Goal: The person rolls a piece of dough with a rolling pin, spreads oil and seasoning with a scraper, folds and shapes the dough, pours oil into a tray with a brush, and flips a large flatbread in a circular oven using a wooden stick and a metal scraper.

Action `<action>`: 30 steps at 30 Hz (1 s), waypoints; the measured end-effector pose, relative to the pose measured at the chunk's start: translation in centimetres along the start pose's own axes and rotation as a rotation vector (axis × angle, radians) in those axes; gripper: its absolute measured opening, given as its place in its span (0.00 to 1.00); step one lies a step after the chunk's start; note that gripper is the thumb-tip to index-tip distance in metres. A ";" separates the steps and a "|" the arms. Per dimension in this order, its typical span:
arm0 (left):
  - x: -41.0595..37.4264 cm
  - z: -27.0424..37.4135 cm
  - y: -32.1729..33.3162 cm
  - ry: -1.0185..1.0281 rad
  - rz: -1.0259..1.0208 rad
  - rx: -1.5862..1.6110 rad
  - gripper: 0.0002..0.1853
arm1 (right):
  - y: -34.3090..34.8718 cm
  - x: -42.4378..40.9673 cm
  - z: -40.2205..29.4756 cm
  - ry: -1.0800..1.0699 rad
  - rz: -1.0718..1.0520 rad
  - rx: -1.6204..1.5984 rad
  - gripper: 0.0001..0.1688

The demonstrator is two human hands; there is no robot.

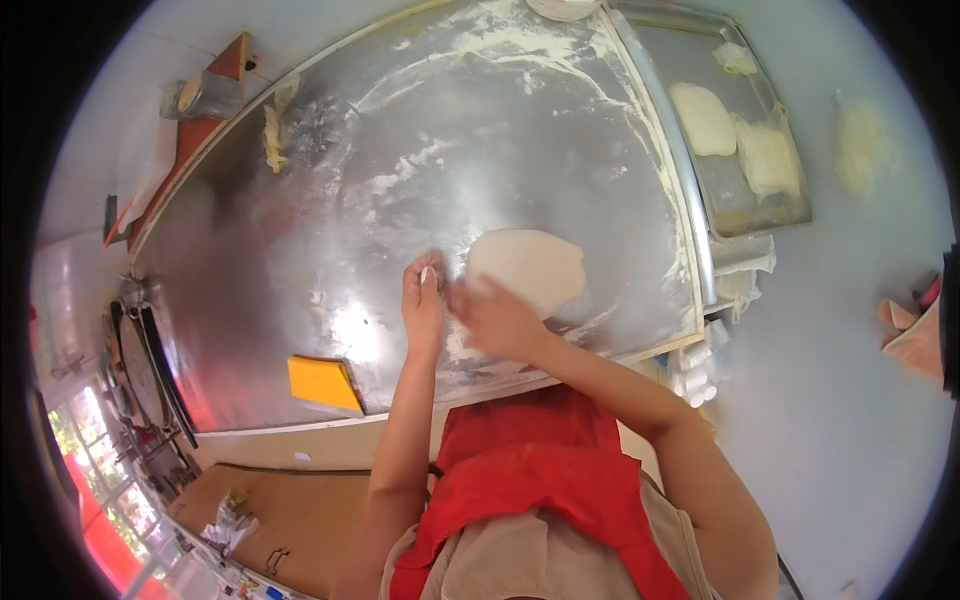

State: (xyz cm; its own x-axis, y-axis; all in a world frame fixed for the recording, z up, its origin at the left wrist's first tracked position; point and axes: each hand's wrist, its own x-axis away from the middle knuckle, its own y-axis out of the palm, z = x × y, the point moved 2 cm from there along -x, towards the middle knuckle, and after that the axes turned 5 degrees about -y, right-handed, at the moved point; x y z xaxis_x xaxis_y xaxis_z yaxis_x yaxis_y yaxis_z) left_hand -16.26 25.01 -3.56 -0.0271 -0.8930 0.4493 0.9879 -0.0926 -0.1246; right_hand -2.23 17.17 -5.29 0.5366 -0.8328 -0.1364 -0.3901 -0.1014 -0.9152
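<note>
A flattened, uneven round of pale dough lies on the floured metal worktop in front of me. My left hand is raised just left of the dough, its fingers curled, with a small whitish patch at the thumb; whether it holds anything I cannot tell. Blurred by motion, my right hand reaches across the dough's lower left edge, fingers spread and close to my left hand. Nothing shows in its grasp.
A yellow dough scraper rests near the front edge. On the right, a metal tray holds a dough piece and plastic-wrapped dough. A twisted plastic bag lies at the back left; a bowl stands at the far edge.
</note>
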 end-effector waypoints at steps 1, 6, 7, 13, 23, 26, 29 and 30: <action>0.1 -0.2 -1.3 0.019 0.014 0.032 0.14 | 0.9 0.0 -1.3 -0.173 -0.051 0.054 0.38; 2.1 -0.8 -5.7 -0.061 -0.076 -0.014 0.17 | -3.5 4.8 3.6 0.192 -0.086 0.119 0.37; 2.4 -1.4 -5.8 -0.095 -0.090 -0.003 0.16 | -4.7 4.4 4.9 0.316 -0.066 0.135 0.37; 3.3 -4.2 -2.4 -0.100 -0.092 0.094 0.14 | -1.3 -5.3 3.0 0.321 0.091 -0.016 0.35; 2.4 -4.3 -3.6 0.048 -0.157 -0.088 0.18 | -3.2 5.9 1.8 0.677 0.369 0.042 0.37; 0.7 -3.9 1.8 0.222 -0.151 -0.162 0.22 | -3.2 5.0 5.3 0.856 0.483 -0.119 0.39; -0.9 -2.5 5.6 0.282 -0.132 -0.355 0.27 | -3.1 4.8 8.2 1.139 0.481 -0.617 0.37; -1.3 -2.1 5.9 0.309 -0.117 -0.506 0.27 | -2.7 5.1 8.6 1.111 0.476 -0.838 0.36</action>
State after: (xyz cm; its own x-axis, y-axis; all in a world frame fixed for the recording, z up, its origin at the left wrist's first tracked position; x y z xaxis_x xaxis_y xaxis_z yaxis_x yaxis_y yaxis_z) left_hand -10.69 24.72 -6.73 -0.2490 -0.9439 0.2171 0.7823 -0.3281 -0.5294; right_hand 7.98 17.84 -6.78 -0.4508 -0.8195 0.3538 -0.8794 0.3399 -0.3332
